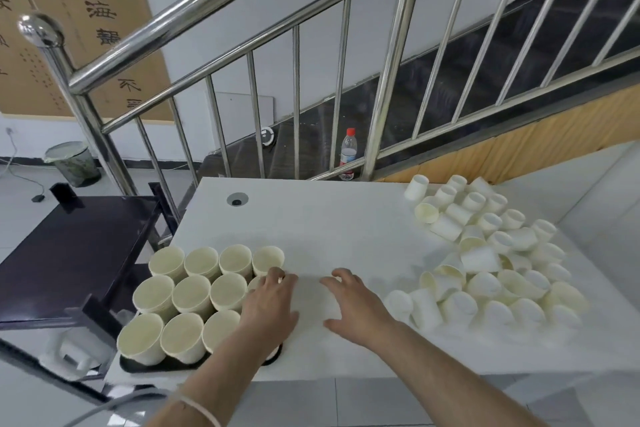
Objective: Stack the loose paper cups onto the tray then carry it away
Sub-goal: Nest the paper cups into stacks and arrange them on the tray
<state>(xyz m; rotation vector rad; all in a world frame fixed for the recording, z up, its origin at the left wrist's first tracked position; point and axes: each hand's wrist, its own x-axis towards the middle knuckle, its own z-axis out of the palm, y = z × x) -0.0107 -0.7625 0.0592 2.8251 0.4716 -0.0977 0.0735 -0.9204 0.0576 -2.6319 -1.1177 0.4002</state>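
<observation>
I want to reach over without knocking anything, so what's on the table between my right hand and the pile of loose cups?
Nothing: in the head view, only bare white table separates the right hand from the loose paper cups.

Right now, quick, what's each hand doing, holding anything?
Left hand: open, over the cup stacks on the tray, holding nothing visible.
Right hand: open, empty, over the table.

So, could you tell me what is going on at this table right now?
A person is sorting paper cups on a white table. Stacks of cups already stand on a dark tray at the left, and the left hand rests over the stacks on the tray's right side. The right hand hovers open above the table, holding nothing. A big pile of loose cups still lies to the right.
</observation>
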